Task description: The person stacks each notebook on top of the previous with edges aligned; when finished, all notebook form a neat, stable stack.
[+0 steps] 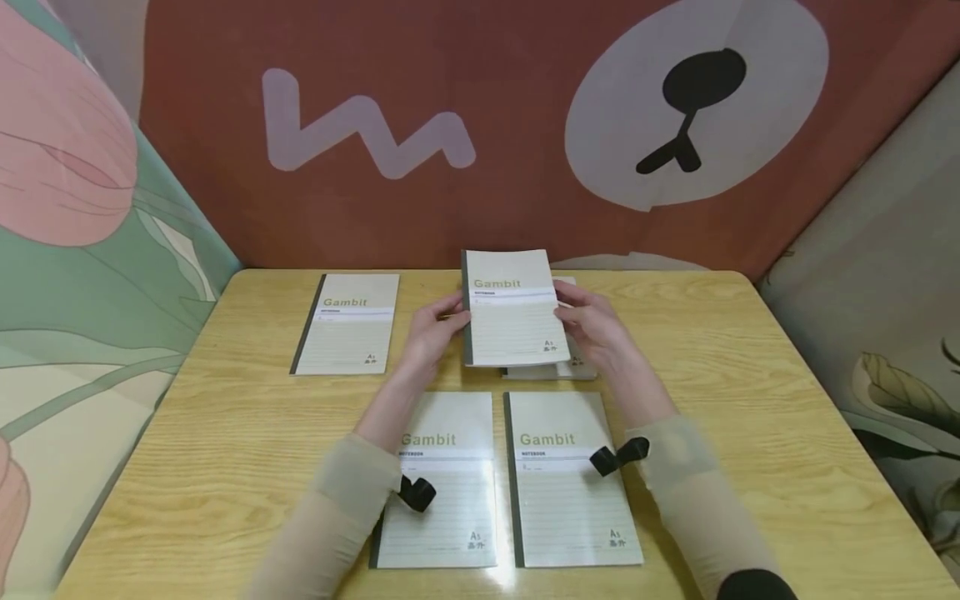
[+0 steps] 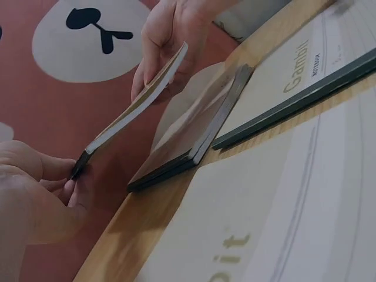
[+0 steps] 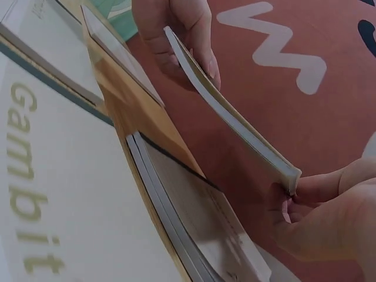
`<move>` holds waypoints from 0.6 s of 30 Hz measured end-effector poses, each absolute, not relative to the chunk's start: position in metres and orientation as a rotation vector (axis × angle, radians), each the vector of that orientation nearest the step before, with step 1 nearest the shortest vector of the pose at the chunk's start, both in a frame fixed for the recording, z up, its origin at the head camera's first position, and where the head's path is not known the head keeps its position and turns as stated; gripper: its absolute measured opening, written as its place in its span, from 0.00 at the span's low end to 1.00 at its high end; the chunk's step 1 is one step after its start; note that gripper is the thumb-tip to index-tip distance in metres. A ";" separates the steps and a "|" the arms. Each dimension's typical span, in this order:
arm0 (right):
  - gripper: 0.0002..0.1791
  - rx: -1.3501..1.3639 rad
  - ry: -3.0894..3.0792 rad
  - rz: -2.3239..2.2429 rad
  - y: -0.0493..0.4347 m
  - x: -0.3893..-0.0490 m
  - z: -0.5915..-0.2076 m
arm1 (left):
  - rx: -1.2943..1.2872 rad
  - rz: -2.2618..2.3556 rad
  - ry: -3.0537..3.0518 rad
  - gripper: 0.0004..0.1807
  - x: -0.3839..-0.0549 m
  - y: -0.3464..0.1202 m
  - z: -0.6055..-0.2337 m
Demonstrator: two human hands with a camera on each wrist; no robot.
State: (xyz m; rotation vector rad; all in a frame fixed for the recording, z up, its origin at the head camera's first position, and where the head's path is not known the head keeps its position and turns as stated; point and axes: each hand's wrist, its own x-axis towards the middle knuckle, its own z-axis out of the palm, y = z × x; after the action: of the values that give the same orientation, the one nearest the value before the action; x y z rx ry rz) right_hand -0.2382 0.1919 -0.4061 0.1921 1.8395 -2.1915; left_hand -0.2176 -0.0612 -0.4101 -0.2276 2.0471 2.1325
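Note:
Held up off the table is a white Gambit notebook (image 1: 513,329) with a dark spine, bowed slightly along its length in the wrist views. My left hand (image 1: 431,333) pinches its spine edge between thumb and fingers. The opposite edge is pinched by my right hand (image 1: 592,329). Below it on the table lie stacked notebooks (image 3: 182,205), mostly covered by the held one in the head view. Closer to me, two more notebooks lie side by side, a left one (image 1: 442,500) partly under my left forearm and a right one (image 1: 573,500).
Another notebook (image 1: 348,333) lies flat at the back left of the wooden table (image 1: 202,467). A wall with a printed bear face (image 1: 697,125) rises behind the table's far edge. Patterned panels stand at both sides.

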 end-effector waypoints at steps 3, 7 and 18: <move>0.34 0.205 1.839 -2.200 0.203 -0.237 -0.408 | -0.182 2.125 2.022 0.27 -0.220 -0.051 -0.413; 0.34 0.232 1.819 -2.213 0.216 -0.236 -0.411 | -0.117 2.075 2.030 0.29 -0.223 -0.042 -0.417; 0.33 0.256 1.706 -2.292 0.238 -0.235 -0.419 | -0.074 1.938 2.112 0.30 -0.233 -0.026 -0.429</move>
State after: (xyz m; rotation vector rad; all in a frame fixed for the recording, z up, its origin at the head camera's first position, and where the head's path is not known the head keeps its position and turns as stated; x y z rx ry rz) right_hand -0.2355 0.2375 -0.4194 0.2563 1.7058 -2.2918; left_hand -0.2335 -0.0264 -0.4287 -0.0739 2.1118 1.9376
